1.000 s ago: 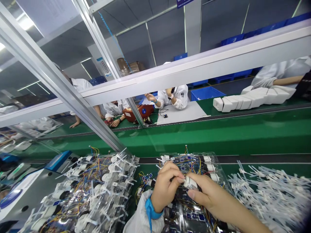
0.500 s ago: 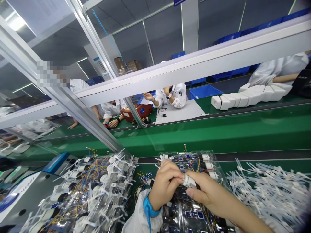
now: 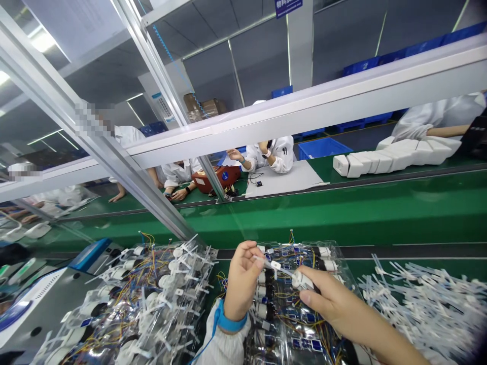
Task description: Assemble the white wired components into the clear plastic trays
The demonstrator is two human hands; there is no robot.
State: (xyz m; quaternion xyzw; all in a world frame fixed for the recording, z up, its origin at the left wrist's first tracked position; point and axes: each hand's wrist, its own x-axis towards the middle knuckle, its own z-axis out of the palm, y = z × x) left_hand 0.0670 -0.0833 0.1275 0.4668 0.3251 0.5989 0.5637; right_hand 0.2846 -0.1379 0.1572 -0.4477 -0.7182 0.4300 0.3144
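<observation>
- L hand [image 3: 240, 276] pinched together on thin translucent strip [image 3: 285, 270]; R hand [image 3: 331, 299] clamped round white round part [image 3: 300, 280].
- Technique, my read: keep R hold firm so the part doesn't twist; keep strip in line w/ where it meets the part — sideways tugging could kink it.
- L pinch should stay light but non-slip, w/ thumb off the small white tab [image 3: 275, 264].
- Strip vs grip: one end at L fingertips, slants down to the part in R; tab sits between hands, nearer L.
- Part sits between R thumb & fingers, face toward L; exact join too small to tell.
- Both hands over clear tray [image 3: 345, 266] of wired pcs on green counter [image 3: 224, 266]; loose strip pile [image 3: 422, 299] off to R.
</observation>
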